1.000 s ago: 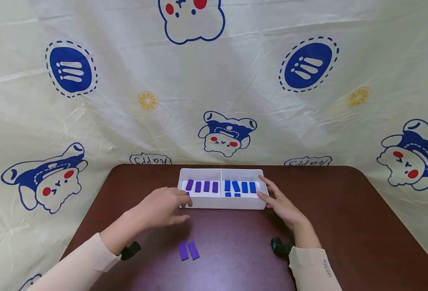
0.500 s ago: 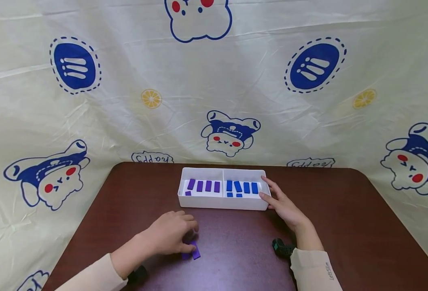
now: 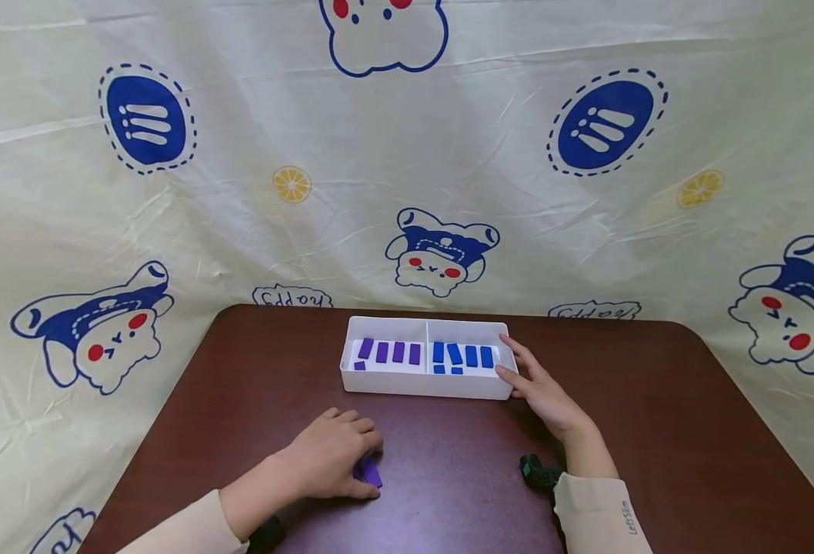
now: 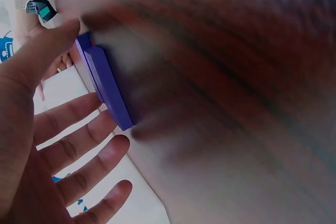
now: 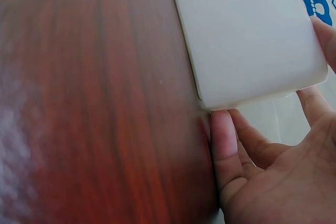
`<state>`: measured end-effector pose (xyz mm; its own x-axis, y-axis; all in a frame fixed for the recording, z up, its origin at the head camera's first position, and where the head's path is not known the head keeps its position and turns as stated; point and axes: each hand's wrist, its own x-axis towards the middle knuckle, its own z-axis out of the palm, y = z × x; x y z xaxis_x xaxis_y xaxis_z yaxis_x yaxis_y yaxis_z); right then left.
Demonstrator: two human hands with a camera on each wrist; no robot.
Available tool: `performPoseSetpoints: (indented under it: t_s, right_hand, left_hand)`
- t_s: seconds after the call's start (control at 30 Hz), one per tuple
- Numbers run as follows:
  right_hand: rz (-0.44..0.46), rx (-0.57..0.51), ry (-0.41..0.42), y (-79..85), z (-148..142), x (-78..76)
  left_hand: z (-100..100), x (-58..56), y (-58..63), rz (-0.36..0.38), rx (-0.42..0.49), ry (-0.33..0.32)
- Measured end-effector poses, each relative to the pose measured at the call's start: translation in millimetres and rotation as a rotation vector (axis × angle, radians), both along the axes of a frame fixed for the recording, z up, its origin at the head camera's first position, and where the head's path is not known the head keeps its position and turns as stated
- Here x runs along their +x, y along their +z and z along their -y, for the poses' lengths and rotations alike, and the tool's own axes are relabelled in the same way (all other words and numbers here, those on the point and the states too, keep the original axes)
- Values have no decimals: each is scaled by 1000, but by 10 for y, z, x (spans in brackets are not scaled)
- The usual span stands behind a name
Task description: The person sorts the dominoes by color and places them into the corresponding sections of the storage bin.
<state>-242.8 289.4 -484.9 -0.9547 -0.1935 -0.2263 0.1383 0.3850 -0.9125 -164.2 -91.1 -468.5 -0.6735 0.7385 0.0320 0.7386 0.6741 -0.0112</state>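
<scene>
Two purple blocks lie close together on the table in the left wrist view. My left hand is spread around them, thumb at one end and index fingertip beside the rear block, the other fingers loosely extended. In the head view it hides much of the purple pair. My right hand grips the right end of a white two-compartment box, thumb at the near corner and index finger at the far one. Several purple blocks are in the box's left compartment, several blue blocks in its right.
The brown table has rounded far corners. A pale printed curtain hangs right behind its far edge. A dark wrist device sits at the right wrist.
My left hand has moved from the box's left front corner back toward me, down to the purple blocks on the table. The right hand keeps its place on the box.
</scene>
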Motion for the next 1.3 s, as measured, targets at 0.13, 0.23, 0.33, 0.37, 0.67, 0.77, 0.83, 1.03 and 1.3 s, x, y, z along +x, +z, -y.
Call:
performPoseSetpoints:
  t_s: [0.13, 0.23, 0.33, 0.37, 0.67, 0.77, 0.83, 1.03, 1.3]
  right_hand:
    - [5, -2, 3, -6, 3, -1]
    - [7, -4, 5, -5, 1, 1]
    - [7, -2, 5, -2, -5, 0]
    - [7, -2, 2, -1, -7, -1]
    - [6, 3, -2, -2, -25, -7]
    - [2, 2, 3, -4, -18, -3]
    - [2, 3, 3, -7, -16, 0]
    - [3, 4, 5, -8, -15, 2]
    - [4, 4, 4, -5, -14, -2]
  left_hand:
    - [-11, 9, 16, 14, -9, -4]
    - [-17, 13, 28, 32, -8, -5]
    - [-23, 9, 43, 51, -10, -5]
    - [-26, 7, 49, 55, -12, -6]
    - [-43, -25, 132, 69, -18, -1]
    - [-45, -33, 158, 76, -20, 3]
    - [-47, -42, 176, 80, -19, 3]
    - [-54, -86, 246, 98, 10, 11]
    - [-22, -173, 331, 119, 86, 4]
